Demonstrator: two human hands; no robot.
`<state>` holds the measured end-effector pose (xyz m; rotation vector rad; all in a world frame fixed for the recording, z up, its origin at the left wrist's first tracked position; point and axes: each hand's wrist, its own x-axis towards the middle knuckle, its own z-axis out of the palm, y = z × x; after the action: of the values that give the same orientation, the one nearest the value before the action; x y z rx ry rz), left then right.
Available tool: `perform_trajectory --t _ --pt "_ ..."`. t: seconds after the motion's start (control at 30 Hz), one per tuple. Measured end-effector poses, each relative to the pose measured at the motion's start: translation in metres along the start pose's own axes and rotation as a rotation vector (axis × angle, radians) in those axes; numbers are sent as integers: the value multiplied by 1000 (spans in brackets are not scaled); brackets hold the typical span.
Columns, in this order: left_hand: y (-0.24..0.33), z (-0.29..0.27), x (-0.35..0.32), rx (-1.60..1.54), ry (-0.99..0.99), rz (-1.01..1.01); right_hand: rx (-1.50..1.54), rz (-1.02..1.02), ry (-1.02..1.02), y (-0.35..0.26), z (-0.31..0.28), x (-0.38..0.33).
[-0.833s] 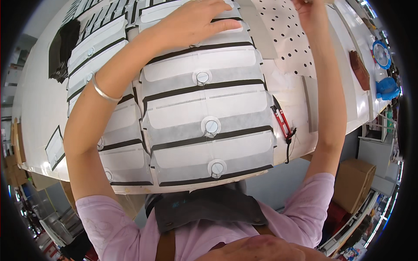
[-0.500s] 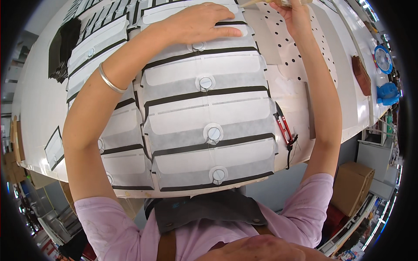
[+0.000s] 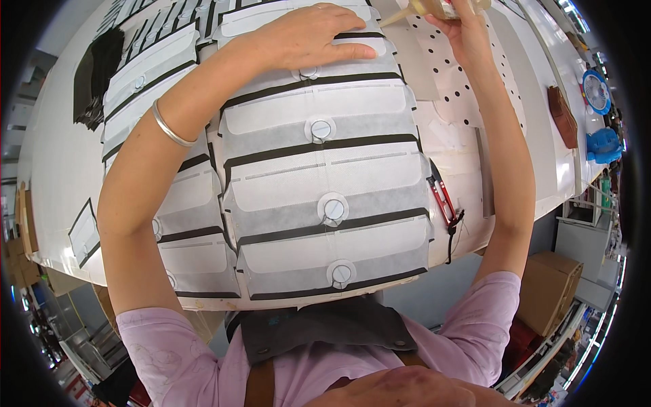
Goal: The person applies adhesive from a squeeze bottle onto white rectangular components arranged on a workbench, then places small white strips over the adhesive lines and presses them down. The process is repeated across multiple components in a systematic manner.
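Observation:
Overlapping white fabric panels with black edge strips and round white discs lie in rows on a white table. My left hand lies flat, palm down, on the far panel of the middle row, a silver bangle on its wrist. My right hand is at the top edge, wrapped around a pale squeeze bottle whose nozzle points left toward the far panel. The bottle's upper part is cut off by the picture's edge.
A white sheet with black dots lies under my right arm. Red-handled thread snips rest at the table's right front edge. A dark stack sits far left, a brown piece and blue objects far right, a cardboard box below.
My left hand has slid nearer along the far panel. My right hand with the bottle has moved a little closer and left, its nozzle now near the panel's corner.

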<state>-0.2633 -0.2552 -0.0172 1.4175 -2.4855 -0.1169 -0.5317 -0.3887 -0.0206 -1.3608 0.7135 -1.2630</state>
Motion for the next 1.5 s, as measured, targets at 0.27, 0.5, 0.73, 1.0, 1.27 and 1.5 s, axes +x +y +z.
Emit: perform_trajectory --t 0.27,0.5,0.73,1.0,1.27,1.5 --pt "0 -1 -1 -11 5 -5 -64 10 -47 -5 -2 -2" --pt "-1 3 1 -7 5 26 -219 -140 31 -25 33 -6" --pt "11 -3 10 1 12 70 -737 -790 -202 -132 31 -19" --pt "14 2 -3 236 111 207 -2029 -898 -322 -146 -51 -44" --pt "166 -100 -97 308 419 447 -2665 -634 -509 -78 -138 -75" --pt "225 -187 -218 742 683 592 -2072 -903 -354 -93 -99 -109"
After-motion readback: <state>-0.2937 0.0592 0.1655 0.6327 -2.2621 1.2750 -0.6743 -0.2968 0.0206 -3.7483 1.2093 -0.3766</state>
